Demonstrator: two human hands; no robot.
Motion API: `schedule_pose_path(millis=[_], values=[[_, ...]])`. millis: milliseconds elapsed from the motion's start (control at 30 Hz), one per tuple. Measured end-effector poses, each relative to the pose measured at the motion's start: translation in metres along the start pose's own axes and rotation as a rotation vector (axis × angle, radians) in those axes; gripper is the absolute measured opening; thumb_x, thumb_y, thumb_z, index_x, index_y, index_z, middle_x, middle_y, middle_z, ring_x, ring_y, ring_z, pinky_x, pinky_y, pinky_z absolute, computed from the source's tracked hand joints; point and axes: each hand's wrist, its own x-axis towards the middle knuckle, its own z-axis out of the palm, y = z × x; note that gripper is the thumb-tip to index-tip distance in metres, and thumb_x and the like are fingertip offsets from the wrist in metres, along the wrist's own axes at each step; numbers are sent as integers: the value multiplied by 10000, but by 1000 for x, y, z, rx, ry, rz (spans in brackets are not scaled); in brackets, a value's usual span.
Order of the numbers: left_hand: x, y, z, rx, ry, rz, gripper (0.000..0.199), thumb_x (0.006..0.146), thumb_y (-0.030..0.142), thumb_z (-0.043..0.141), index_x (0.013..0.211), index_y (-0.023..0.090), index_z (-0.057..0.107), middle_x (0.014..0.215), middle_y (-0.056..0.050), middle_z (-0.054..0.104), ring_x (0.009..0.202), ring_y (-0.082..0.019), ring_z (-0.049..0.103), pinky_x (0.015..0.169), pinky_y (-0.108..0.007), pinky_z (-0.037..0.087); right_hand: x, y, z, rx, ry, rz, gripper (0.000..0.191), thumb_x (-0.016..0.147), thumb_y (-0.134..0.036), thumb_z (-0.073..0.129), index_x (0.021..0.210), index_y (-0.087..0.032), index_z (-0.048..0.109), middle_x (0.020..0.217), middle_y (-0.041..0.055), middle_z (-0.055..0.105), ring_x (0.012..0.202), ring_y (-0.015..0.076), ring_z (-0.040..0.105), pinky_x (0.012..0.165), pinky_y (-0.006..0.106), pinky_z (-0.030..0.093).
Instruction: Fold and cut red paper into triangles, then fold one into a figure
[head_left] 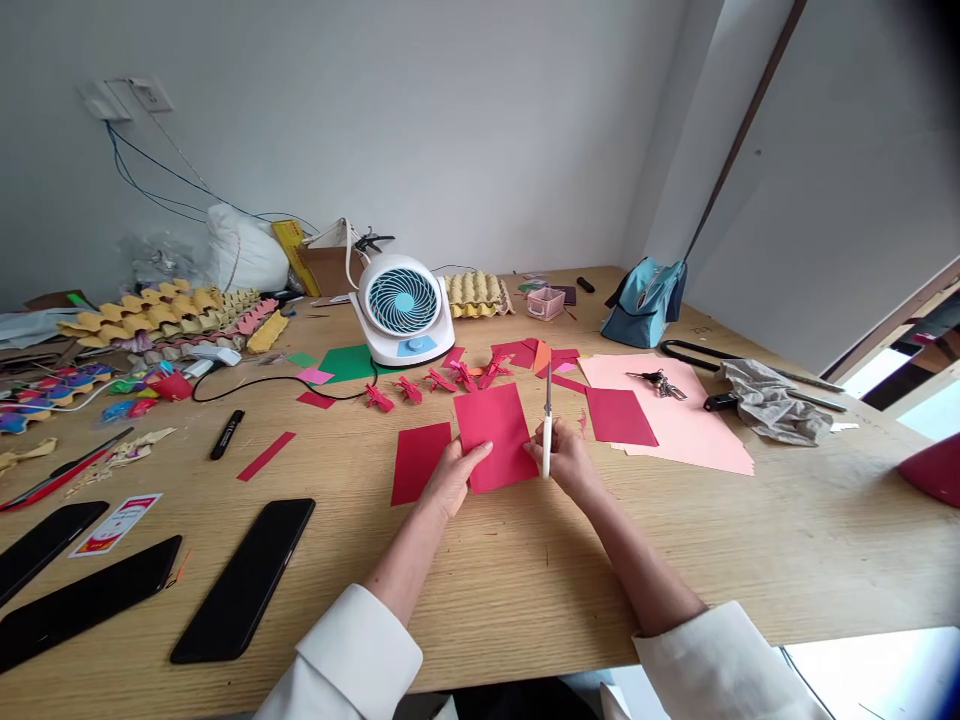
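The left hand (451, 478) pinches a smooth, rectangular red sheet (495, 430) over the table (517, 600); the right hand (568, 458), curled round white-handled scissors (547, 435), sits at its right edge. I see open wood between the forearms, reaching to the near table edge.

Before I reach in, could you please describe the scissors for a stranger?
On the table, find the fan. Nearer the camera and further right, the right hand holds the scissors: white handle, narrow grey blade, unlike the plain red sheet beside them.
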Motion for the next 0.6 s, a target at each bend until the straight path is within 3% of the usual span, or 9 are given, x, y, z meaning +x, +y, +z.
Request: schedule_pose_path(millis=[100, 267, 433, 600], values=[[-4, -2, -4, 67, -32, -6, 484, 602, 353, 857, 999, 120, 706, 949, -118, 761, 903, -254, 705, 908, -405, 516, -4, -1, 1, -71, -29, -65, 268, 718, -358, 658, 836, -216, 463, 715, -22, 563, 632, 145, 527, 593, 275, 406], [-5, -8, -17, 190, 99, 72, 502, 548, 347, 884, 971, 123, 732, 987, -116, 760, 933, -267, 696, 876, -380, 533, -10, -5, 1, -151, -94, -133, 265, 765, -378, 647, 849, -221, 451, 747, -15, 569, 663, 149, 522, 616, 271, 406], [-7, -3, -32, 90, 245, 85, 494, 563, 360, 878, 973, 129, 727, 998, -111, 757, 902, -241, 705, 836, -348, 552, -13, -5, -1, -382, -88, -109, 239, 825, -395, 581, 783, -227, 417, 649, -47, 472, 574, 124, 426, 547, 248, 337], [-11, 11, -33, -37, 330, 46, 518, 535, 340, 893, 983, 147, 719, 981, -94, 757, 859, -222, 710, 772, -324, 571, -17, -6, -1, -539, -225, -201, 222, 830, -370, 561, 777, -228, 400, 640, -48, 471, 571, 123, 434, 560, 245, 342]])
